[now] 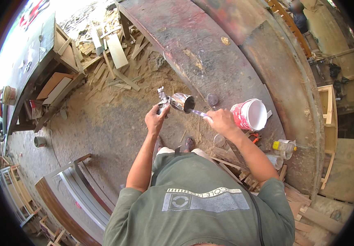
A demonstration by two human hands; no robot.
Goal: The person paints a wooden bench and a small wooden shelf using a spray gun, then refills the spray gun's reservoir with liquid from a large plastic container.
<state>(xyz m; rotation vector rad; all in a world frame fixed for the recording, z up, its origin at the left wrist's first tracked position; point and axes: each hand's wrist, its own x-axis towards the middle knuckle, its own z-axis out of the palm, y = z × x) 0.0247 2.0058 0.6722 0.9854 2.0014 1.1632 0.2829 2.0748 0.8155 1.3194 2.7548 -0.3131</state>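
Observation:
My left hand (pixel 156 119) is closed round the body of a metal spray gun (pixel 162 94), held out in front of me over the floor. The gun's shiny, stained cup (pixel 179 102) is tipped on its side, its dark mouth facing right. In my right hand (pixel 223 123) I grip a thin brush (pixel 199 113) by its pale purple and white handle. Its far end reaches into the cup's mouth, so the tip is hidden. Beside my right hand, on the bench, stands a red and white plastic bucket (pixel 255 115) with a white inside.
A long stained workbench (pixel 226 61) runs along my right, carrying a dark round lid (pixel 212 99) and a clear bottle (pixel 284 147). Orange-handled pliers (pixel 255 137) lie near the bucket. Wood scraps (pixel 115 51) heap ahead; a long wooden panel (pixel 62 209) lies at lower left. A person (pixel 299 18) is far right.

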